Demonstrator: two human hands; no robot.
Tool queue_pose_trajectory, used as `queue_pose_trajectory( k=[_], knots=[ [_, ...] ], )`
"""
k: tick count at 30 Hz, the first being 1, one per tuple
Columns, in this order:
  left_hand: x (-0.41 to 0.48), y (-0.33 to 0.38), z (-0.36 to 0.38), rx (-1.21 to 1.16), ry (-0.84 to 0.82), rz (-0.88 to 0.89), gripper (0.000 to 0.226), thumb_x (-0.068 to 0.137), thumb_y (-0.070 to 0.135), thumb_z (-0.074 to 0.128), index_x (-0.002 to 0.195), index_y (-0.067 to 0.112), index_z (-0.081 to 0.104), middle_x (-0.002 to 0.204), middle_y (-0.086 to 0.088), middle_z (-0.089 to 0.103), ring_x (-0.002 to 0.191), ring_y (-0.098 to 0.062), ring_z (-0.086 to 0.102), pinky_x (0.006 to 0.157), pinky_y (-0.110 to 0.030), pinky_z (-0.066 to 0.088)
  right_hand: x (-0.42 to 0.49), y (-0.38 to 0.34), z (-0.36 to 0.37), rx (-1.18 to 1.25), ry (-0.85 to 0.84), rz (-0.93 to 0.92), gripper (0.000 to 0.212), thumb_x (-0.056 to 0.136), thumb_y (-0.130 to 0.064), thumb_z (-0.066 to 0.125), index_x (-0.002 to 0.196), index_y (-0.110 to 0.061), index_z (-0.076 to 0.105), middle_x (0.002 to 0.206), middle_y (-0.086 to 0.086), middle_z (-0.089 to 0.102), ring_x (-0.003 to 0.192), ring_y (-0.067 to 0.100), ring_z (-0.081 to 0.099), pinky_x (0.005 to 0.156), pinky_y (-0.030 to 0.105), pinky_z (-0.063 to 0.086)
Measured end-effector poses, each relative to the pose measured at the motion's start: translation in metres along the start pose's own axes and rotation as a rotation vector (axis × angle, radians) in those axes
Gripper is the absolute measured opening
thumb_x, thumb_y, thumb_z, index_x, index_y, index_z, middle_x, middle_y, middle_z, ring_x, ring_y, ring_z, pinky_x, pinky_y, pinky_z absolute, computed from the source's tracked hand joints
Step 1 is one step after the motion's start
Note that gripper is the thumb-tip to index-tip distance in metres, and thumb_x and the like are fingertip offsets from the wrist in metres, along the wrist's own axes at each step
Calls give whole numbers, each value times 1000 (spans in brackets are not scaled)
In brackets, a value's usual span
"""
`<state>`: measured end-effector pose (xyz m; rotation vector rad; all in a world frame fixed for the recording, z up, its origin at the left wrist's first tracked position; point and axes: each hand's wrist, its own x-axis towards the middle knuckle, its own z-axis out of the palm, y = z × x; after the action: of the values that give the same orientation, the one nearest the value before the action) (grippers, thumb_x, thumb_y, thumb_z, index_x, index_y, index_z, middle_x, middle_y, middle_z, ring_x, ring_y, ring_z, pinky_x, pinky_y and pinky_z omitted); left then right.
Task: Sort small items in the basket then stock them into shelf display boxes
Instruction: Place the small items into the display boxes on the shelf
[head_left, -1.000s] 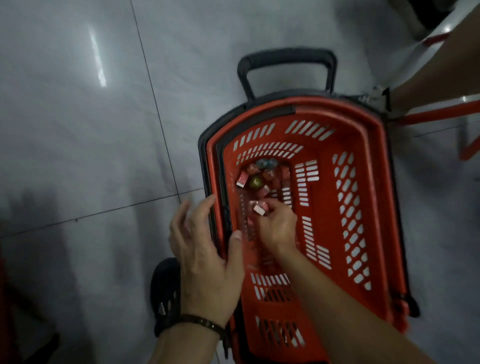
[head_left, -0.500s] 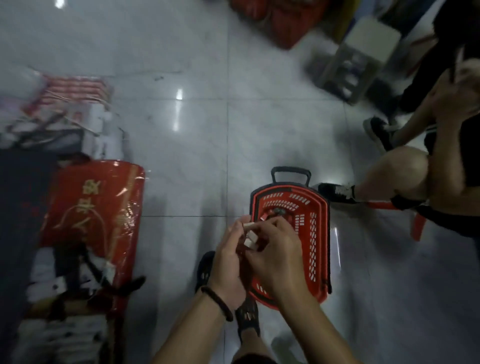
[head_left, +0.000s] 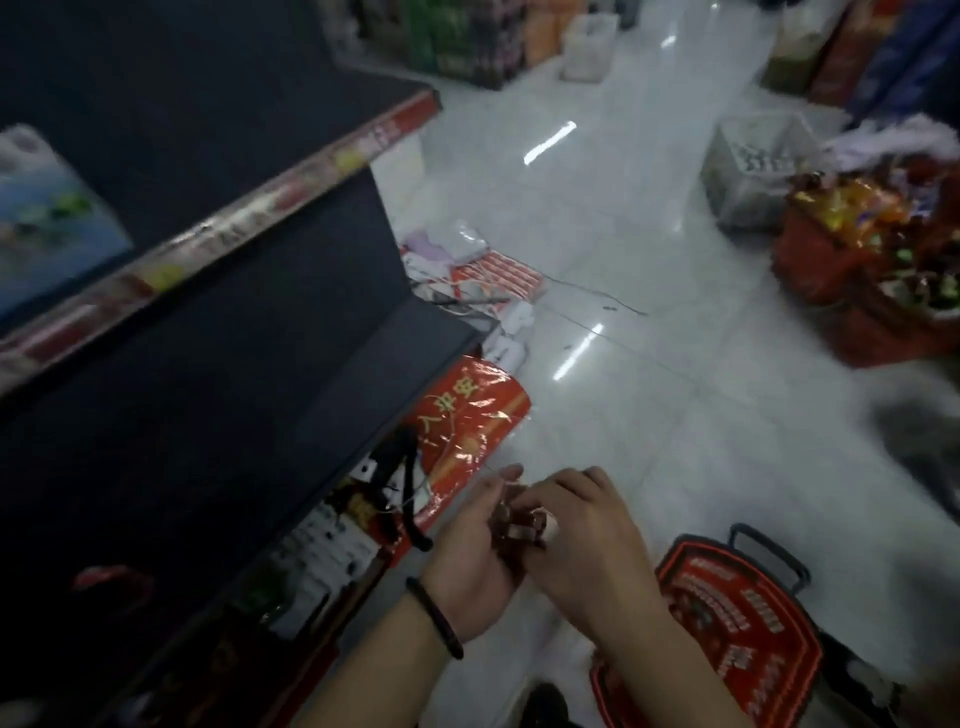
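left hand (head_left: 475, 558) cupping small items (head_left: 519, 526) | right hand (head_left: 584, 545) pinching them (wrists close)

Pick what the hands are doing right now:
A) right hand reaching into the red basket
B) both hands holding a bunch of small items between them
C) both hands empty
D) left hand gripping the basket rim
B: the left hand and right hand close together around the small items, over the floor and to the left of the red basket, touching neither it nor its rim.
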<state>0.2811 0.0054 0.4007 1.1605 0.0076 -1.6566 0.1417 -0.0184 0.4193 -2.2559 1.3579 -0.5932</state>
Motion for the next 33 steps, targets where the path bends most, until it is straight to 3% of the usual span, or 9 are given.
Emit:
queue_pose_trajectory(
  k=[5, 8, 9, 14, 17, 22, 27, 30, 33],
  knots=[
    [-58, 65, -46, -68, 94, 224, 32, 112, 25, 43, 131, 12, 65, 106, -16, 71, 78, -21, 65, 68, -34, 54, 22, -84, 21, 118, -37, -275, 35, 75, -40, 74, 109, -32, 78, 112, -17, 64, 111, 11, 51, 95, 28, 51],
    [-96, 102, -79, -106, 162, 366, 30, 112, 22, 42, 125, 14, 68, 109, -20, 73, 95, -30, 67, 90, -47, 55, 32, -140, 45, 98, 62, -435, 29, 72, -28, 88, 101, -30, 81, 110, -11, 64, 109, 18, 55, 95, 34, 49],
    [-109, 115, -94, -140, 188, 408, 30, 113, 23, 42, 124, 14, 69, 104, -19, 74, 93, -29, 68, 89, -45, 55, 36, -164, 55, 92, 85, -510, 24, 74, -26, 87, 98, -28, 81, 108, -9, 64, 107, 19, 56, 93, 35, 49],
    [-173, 182, -169, -313, 253, 524, 20, 109, 17, 51, 120, 14, 68, 94, -15, 71, 79, -25, 68, 63, -33, 60, 46, -276, 96, 203, 78, -694, 5, 94, -26, 77, 97, -22, 75, 102, -11, 63, 101, 14, 56, 89, 30, 49],
    [-196, 214, -224, -263, 315, 602, 24, 107, 4, 49, 120, 16, 65, 97, -18, 68, 81, -30, 68, 71, -44, 62, 45, -341, 105, 504, -29, -432, 7, 97, -26, 78, 94, -30, 73, 95, -19, 69, 93, 9, 68, 80, 25, 56],
    [-242, 257, -283, -97, 291, 741, 23, 103, 1, 51, 99, 15, 69, 87, -13, 58, 65, -19, 52, 56, -33, 42, 62, -424, 125, 1053, -128, 25, 9, 92, -14, 81, 95, -22, 81, 85, 11, 77, 80, 31, 73, 76, 41, 63],
    [-278, 297, -306, 126, 224, 836, 21, 103, 29, 60, 92, 15, 72, 82, -11, 56, 64, -19, 47, 53, -30, 34, 89, -477, 141, 1142, -181, 57, 4, 91, -13, 81, 90, -16, 83, 79, 14, 76, 71, 21, 72, 70, 37, 58],
    [-283, 322, -311, 175, 244, 899, 23, 87, 35, 70, 92, 13, 74, 78, -11, 54, 64, -19, 46, 51, -29, 34, 109, -498, 150, 1160, -235, -5, 7, 91, -11, 81, 88, -17, 83, 79, 13, 76, 74, 21, 72, 72, 37, 58],
    [-281, 342, -318, 172, 293, 982, 24, 89, 32, 68, 100, 13, 78, 79, -12, 54, 66, -18, 46, 53, -30, 32, 129, -514, 152, 1235, -332, -81, 17, 89, -1, 79, 95, -16, 82, 87, 12, 78, 81, 20, 74, 74, 28, 59]
  ],
)
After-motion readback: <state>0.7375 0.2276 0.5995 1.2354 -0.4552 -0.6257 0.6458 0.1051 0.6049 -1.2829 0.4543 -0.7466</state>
